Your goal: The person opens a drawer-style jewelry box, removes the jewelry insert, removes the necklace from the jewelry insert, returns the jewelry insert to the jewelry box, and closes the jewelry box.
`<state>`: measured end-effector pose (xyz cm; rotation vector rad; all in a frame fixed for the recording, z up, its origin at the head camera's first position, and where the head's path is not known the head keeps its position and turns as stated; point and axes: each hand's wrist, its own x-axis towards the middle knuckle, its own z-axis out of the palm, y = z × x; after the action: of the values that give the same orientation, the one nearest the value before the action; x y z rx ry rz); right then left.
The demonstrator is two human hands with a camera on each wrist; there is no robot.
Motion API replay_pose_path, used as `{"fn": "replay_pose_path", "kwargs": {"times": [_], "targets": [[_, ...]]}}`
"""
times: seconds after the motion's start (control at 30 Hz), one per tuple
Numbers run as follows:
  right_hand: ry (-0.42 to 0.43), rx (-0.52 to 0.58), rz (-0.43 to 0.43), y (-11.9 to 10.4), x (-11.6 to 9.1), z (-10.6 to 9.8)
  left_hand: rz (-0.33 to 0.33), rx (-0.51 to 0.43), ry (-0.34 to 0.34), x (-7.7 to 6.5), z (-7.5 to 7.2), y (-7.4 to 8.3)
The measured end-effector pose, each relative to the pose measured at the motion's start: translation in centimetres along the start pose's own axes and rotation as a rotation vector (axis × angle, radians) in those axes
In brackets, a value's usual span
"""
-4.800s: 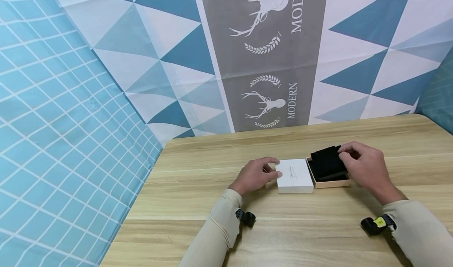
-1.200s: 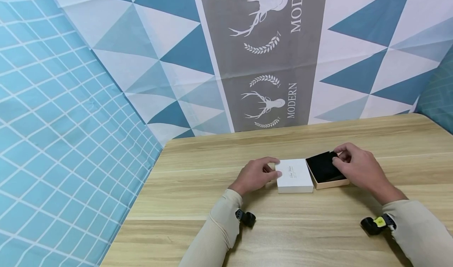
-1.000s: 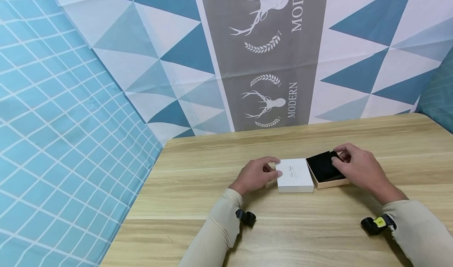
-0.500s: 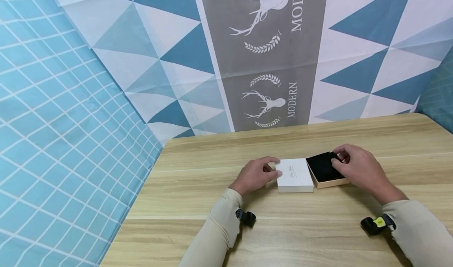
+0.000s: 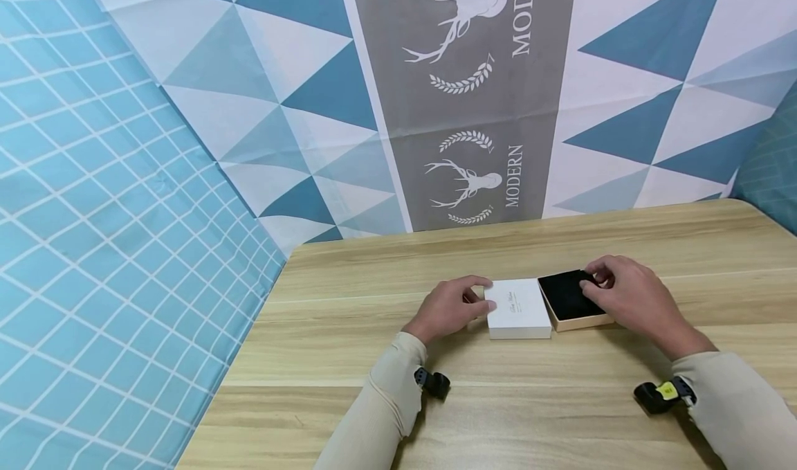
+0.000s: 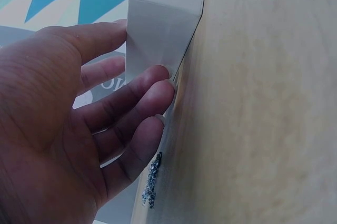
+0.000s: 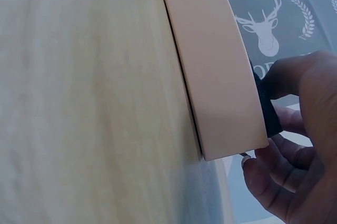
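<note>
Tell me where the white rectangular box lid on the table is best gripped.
Probably by the white rectangular box lid's two long side walls, pinched from above. It lies flat on the wooden table, and the left hand already touches its left wall.

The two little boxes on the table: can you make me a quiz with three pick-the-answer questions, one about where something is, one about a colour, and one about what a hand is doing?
1. Where is the white lid?
A. Beside the tan box, on its left in the head view
B. On top of the tan box
C. On the floor

2. What colour is the pad inside the tan box?
A. Red
B. Black
C. Yellow

3. What is the left hand doing?
A. Waving high in the air
B. Holding a cup
C. Touching the white lid's side

Answers:
1. A, the lid lies flat on the wooden table, next to the box.
2. B, the box's inside looks black.
3. C, its fingertips rest against the lid's wall.
</note>
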<state>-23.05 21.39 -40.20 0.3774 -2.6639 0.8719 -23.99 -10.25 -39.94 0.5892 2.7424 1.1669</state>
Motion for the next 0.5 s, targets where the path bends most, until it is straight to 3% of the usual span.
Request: {"fn": "replay_pose_path", "kwargs": {"times": [0.5], "targets": [[-0.055, -0.02, 0.011, 0.21, -0.07, 0.03, -0.002, -0.009, -0.005, -0.09, -0.09, 0.14]]}}
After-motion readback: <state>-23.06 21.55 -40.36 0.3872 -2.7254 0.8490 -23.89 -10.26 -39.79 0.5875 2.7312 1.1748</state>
